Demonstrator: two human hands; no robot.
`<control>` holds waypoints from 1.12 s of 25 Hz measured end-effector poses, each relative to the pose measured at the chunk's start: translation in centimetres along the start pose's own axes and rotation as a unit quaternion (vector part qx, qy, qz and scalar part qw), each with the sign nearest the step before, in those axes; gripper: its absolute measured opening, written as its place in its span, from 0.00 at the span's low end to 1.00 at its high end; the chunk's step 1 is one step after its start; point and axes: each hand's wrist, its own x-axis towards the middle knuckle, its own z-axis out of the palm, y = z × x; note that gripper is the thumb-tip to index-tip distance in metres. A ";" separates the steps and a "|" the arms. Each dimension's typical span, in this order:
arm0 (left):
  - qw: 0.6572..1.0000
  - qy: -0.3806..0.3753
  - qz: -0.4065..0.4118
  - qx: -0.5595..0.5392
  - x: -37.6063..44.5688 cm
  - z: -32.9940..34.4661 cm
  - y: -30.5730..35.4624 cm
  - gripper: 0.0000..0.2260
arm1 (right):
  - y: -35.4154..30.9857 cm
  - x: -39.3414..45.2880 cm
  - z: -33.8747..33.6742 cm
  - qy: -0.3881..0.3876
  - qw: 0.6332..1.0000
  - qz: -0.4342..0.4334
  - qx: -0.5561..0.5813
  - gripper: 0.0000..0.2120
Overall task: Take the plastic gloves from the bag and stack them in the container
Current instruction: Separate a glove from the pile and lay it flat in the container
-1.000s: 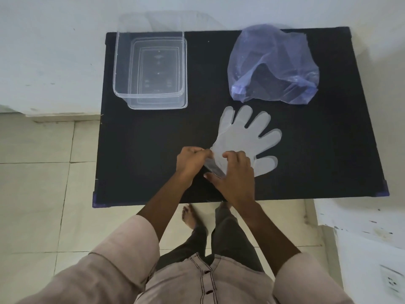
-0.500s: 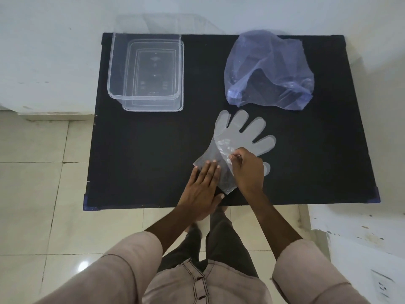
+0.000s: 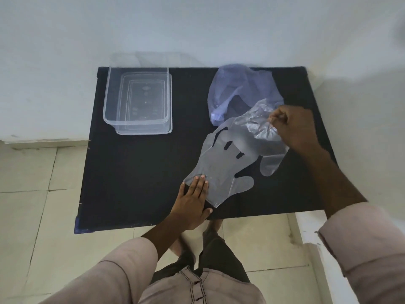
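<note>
A stack of clear plastic gloves [image 3: 221, 163] lies flat on the black table [image 3: 135, 172], fingers pointing away from me. My left hand [image 3: 194, 200] presses flat on the cuff end. My right hand [image 3: 293, 126] pinches the top glove [image 3: 256, 126] and peels it up and to the right, so it hangs crumpled above the stack. The bluish plastic bag [image 3: 236, 88] slumps at the back right, just behind the lifted glove. The clear rectangular container [image 3: 138, 99] stands at the back left with nothing visible inside.
The table's back edge meets a white wall. Its front edge is close to my legs, with tiled floor to the left. A white ledge sits low at the right.
My right hand has lifted the top glove away from the stack, up and to the right toward the bag. My left hand stays pressed on the cuff end.
</note>
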 end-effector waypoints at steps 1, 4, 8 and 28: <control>0.999 -0.040 -0.005 -0.014 0.0 -1.5 0.1 0.36 | -0.3 0.3 -1.4 -0.011 1.000 -0.024 0.000 0.05; 0.981 -0.070 -0.014 -0.179 0.2 -8.8 0.8 0.29 | -1.7 0.4 -5.0 -0.043 0.995 -0.085 -0.017 0.04; 0.903 0.258 0.045 -0.341 -0.7 -21.1 3.1 0.23 | -4.4 0.0 -8.8 -0.093 0.983 -0.154 -0.041 0.02; 0.752 0.226 0.034 -0.618 2.9 -35.1 3.6 0.11 | -3.9 4.9 -12.8 -0.079 0.917 -0.005 0.391 0.04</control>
